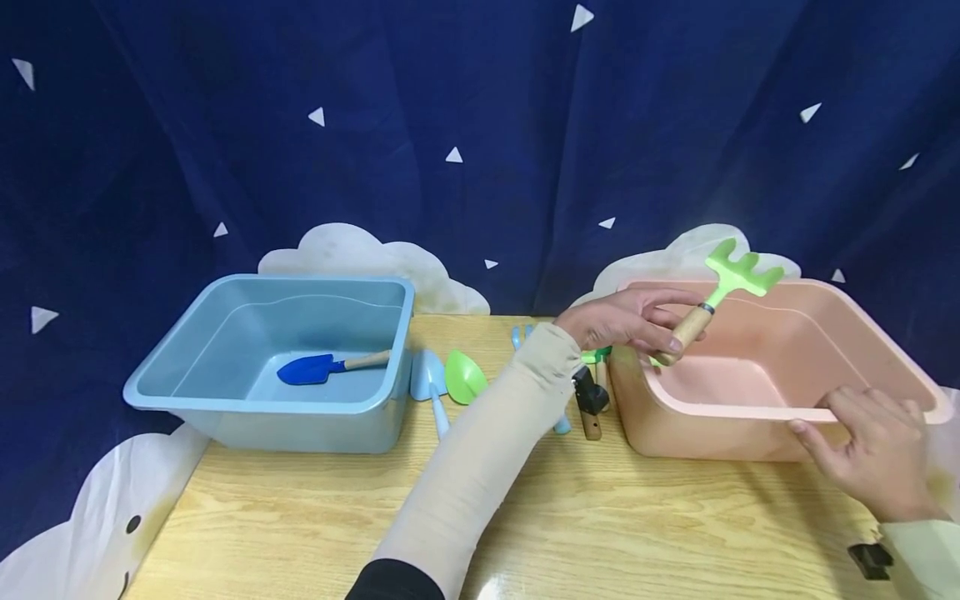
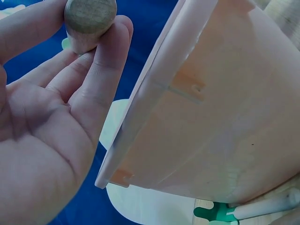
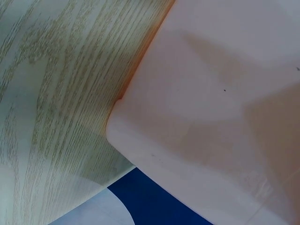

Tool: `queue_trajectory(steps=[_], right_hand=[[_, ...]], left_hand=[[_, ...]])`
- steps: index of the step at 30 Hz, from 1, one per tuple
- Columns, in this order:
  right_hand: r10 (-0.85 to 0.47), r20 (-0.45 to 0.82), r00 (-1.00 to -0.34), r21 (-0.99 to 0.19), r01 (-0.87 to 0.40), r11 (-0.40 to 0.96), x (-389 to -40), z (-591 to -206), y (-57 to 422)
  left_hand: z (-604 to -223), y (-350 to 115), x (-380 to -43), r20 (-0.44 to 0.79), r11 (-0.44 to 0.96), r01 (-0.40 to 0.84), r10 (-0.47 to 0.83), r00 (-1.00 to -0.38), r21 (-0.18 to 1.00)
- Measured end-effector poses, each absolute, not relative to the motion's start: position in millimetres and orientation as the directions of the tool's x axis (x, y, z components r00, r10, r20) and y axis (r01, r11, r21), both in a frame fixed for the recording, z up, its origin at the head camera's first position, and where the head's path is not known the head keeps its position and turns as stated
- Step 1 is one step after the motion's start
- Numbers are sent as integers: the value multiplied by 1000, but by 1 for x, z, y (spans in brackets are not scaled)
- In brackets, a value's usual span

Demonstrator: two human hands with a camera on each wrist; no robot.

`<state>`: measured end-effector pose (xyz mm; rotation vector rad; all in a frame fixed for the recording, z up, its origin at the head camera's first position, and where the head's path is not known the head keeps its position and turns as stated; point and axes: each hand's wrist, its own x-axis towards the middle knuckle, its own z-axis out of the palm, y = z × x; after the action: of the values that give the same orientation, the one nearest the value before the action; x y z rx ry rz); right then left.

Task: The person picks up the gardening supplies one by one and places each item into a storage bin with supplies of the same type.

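Note:
My left hand (image 1: 622,321) pinches the wooden handle of a light green hand rake (image 1: 738,273) between thumb and fingers. The rake is held up over the left part of a pink basin (image 1: 720,410), its tines pointing up and away to the right. From the left wrist view, the butt end of the handle (image 2: 90,18) shows between the fingertips, beside the basin's outer wall. My right hand (image 1: 873,446) grips the basin's front rim near its right corner, thumb outside. Only the pink basin's wall (image 3: 211,117) and the table fill the right wrist view, with that hand hidden.
At left stands a blue basin (image 1: 262,406) with a blue trowel (image 1: 307,369) inside. Between the basins lie a light blue shovel (image 1: 428,375), a green shovel (image 1: 464,379) and other small tools, including a dark green rake (image 2: 215,212). A dark blue curtain (image 1: 480,100) hangs behind the table.

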<state>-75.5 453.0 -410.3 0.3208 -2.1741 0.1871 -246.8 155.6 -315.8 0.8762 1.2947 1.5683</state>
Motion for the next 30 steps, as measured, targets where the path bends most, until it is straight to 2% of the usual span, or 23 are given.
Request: queue_trajectory(steps=[20,25,30], right_hand=[[-160,821,-548,-15,-301,954,-75,-412,456],[-161,820,-549,-16,-303,953,-75,-412,456],[-169,823,-543,-5,-305,952,-75,-411,456]], left_hand=[[-314,159,-246,-25,-38,-178,940,-339,983],[-310,164,-249,-76,44,-96,929,-363,994],[-306,164,-254,-50,58,9,916,-398,998]])
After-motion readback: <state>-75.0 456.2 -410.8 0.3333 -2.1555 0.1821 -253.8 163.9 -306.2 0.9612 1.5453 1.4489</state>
